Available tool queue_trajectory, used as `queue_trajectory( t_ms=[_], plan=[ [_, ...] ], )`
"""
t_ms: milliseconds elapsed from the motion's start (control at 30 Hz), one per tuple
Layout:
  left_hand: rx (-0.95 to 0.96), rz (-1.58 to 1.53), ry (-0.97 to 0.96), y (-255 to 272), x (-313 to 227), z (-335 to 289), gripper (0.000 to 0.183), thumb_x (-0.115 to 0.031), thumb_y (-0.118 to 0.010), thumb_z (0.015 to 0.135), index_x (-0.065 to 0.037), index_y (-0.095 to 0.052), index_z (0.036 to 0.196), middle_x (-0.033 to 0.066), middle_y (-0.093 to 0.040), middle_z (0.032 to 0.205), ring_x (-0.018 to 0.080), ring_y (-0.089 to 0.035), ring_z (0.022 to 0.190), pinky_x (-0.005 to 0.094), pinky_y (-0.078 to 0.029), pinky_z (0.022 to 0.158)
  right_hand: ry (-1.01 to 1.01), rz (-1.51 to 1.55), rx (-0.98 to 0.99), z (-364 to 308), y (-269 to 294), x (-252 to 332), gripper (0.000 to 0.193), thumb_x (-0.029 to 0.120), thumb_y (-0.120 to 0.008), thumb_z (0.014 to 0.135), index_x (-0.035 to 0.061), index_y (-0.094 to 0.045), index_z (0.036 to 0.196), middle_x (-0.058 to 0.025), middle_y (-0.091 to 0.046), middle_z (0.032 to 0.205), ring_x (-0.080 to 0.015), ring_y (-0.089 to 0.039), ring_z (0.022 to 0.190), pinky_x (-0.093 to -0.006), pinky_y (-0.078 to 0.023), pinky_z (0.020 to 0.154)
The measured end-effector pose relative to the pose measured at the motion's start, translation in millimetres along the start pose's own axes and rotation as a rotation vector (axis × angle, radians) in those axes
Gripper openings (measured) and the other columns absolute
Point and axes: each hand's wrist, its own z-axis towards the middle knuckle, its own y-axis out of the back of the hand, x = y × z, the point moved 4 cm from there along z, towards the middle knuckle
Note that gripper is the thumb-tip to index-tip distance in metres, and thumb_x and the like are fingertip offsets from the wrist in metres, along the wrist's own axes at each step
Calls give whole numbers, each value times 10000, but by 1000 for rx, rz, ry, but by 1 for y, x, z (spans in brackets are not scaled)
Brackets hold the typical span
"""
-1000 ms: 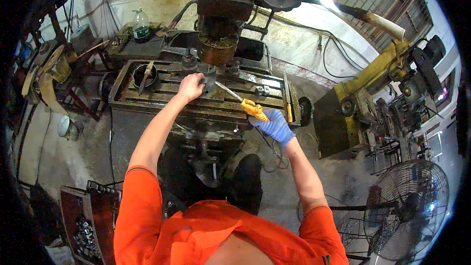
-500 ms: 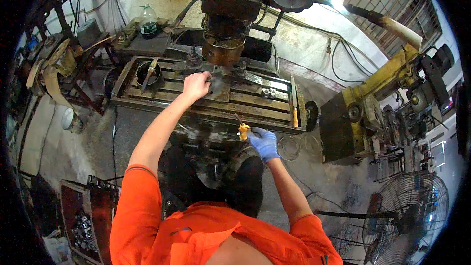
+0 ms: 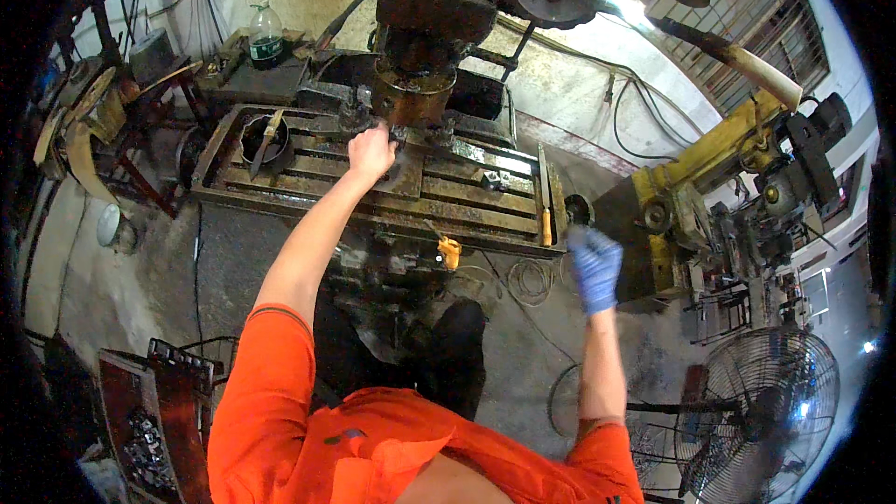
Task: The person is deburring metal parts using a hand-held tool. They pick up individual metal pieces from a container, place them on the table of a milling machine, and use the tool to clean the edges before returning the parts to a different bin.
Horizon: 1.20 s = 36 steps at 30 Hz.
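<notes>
The dark part [image 3: 399, 137] is sitting just above the centre of the frame, under the machine head [image 3: 411, 93], its outline merging with shadow. The left hand [image 3: 371, 151] is partly hiding it, fingers curling; whether they are pinching it, I cannot tell. The gloved right hand [image 3: 595, 271], right of centre, is showing too blurred to read its fingers. One yellow-handled tool [image 3: 450, 253] is showing below the table [image 3: 467, 215]; one brush [image 3: 269, 140] is lying across one pot [image 3: 250, 138], upper left.
</notes>
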Motion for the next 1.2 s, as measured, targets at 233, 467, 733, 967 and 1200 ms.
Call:
queue_trajectory(
  t_ms=[233,467,733,967,1200],
  plan=[
    [-5,-232,4,-3,24,8,376,-250,-651,677,-91,-607,1015,142,-626,890,302,-589,860,394,-474,748,653,708,-260,139,125,188,322,171,-496,843,-25,-521,1098,-150,-557,1074,-263,-530,1022,-390,-410,919],
    [20,-230,28,-4,26,10,382,-235,-641,666,-119,-611,1029,144,-624,899,304,-583,870,401,-472,745,538,769,-452,115,112,225,467,369,-379,888,-46,-522,1049,-180,-564,1033,-267,-529,981,-370,-373,913],
    [24,-225,17,-7,17,11,320,-254,-646,675,-63,-611,930,169,-614,869,321,-583,842,417,-474,719,670,650,-355,57,79,165,420,359,-395,877,-14,-588,897,-220,-594,1000,-298,-562,964,-346,-400,790],
    [-23,-171,43,-12,24,14,311,-277,-668,672,-41,-613,867,172,-612,840,327,-588,822,418,-476,710,650,488,-418,68,78,179,394,298,-380,879,-31,-573,779,-148,-625,827,-174,-484,628,-295,-406,703],
    [30,-207,25,-9,15,12,305,-269,-669,687,-35,-613,875,182,-614,829,325,-591,823,420,-474,711,787,404,-447,45,54,157,418,278,-342,877,-49,-547,716,-167,-613,816,-253,-579,854,-357,-420,803]
  ],
)
